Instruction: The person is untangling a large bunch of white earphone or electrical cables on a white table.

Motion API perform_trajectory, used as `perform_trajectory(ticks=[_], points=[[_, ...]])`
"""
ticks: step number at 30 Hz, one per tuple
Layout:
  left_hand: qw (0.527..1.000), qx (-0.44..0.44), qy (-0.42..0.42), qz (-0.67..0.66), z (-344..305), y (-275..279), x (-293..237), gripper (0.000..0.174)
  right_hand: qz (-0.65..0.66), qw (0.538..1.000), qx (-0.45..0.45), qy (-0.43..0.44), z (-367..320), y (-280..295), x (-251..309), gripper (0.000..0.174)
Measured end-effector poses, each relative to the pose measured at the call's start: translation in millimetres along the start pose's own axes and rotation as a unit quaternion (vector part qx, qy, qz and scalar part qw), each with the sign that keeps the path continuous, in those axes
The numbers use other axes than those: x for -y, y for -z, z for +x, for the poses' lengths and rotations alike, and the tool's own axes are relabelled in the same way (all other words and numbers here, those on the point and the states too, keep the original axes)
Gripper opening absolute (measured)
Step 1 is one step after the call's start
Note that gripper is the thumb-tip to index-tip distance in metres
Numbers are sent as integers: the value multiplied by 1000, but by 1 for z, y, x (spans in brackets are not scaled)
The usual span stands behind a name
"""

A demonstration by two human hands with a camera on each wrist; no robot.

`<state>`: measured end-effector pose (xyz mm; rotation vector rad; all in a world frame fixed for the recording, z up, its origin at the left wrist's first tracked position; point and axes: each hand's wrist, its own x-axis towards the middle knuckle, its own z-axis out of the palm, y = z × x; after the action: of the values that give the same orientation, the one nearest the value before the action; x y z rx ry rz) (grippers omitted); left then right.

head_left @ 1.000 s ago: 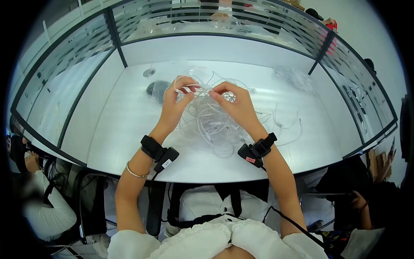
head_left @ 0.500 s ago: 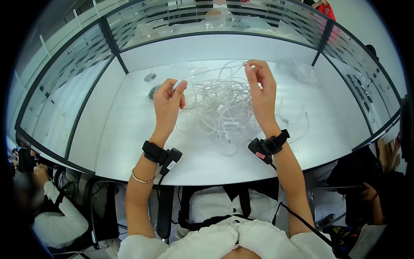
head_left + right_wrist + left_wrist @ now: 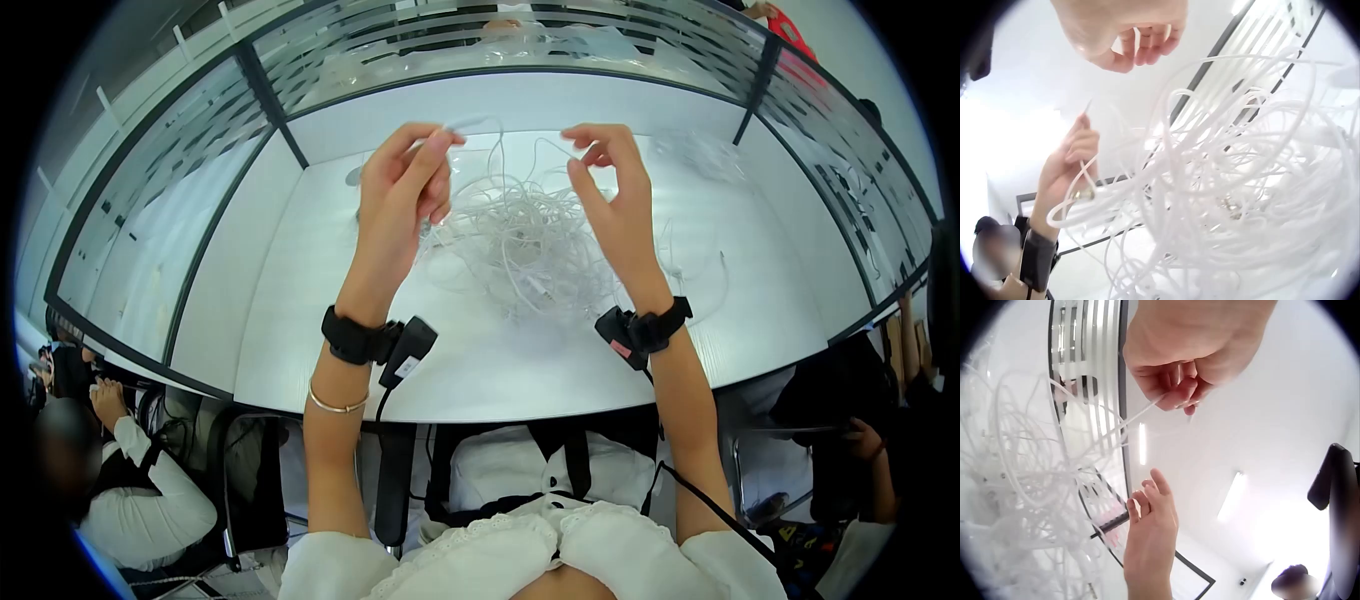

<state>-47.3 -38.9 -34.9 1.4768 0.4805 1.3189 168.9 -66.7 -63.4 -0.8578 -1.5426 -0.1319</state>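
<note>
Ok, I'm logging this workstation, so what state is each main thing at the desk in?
White heap of thin cables: loosely tangled
Left hand: fingers pinching a thin white cable
Right hand: fingers parted, holding nothing visible
Clear plastic sheeting: crumpled, unheld
Black wrist straps: worn
Thin metal bangle: worn

The raised left hand (image 3: 395,195) pinches, while the raised right hand (image 3: 622,195) has its fingers (image 3: 602,134) loosely bent

This looks like an open-plan office or shared workroom, laid out in cubicles. A white desk (image 3: 310,350) is boxed in by low partitions (image 3: 360,120) topped with dark-framed, striped glass panels (image 3: 190,125). People (image 3: 150,515) sit close by on both sides, metal-framed chairs (image 3: 229,520) stand around, and strip lights (image 3: 1232,495) shine from the ceiling.
</note>
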Motion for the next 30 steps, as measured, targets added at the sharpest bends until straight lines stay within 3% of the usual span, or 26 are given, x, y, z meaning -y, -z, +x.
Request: perform_trajectory(ticks=[3, 6, 9, 11, 12, 16, 24, 30], points=[[999, 15, 14, -43, 15, -16, -16, 23, 129, 976, 156, -75, -9, -11, 26, 12], [994, 6, 22, -102, 23, -33, -23, 24, 51, 951, 296, -71, -14, -17, 43, 9], [991, 39, 6, -127, 30, -32, -16, 32, 86, 955, 268, -95, -19, -23, 29, 10], [994, 34, -5, -107, 29, -38, -17, 38, 150, 961, 190, -135, -16, -23, 22, 13], [997, 67, -21, -29, 27, -33, -14, 43, 160, 961, 161, -160, -13, -20, 20, 14], [995, 100, 8, 10, 14, -22, 7, 45, 212, 950, 103, -207, -6, -11, 9, 19], [966, 128, -20, 223, -12, 3, 44, 14, 218, 946, 18, -238, -2, -6, 6, 25], [944, 87, -123, 292, -22, 2, 46, 20, 257, 931, -60, -252, -2, 0, 0, 29]])
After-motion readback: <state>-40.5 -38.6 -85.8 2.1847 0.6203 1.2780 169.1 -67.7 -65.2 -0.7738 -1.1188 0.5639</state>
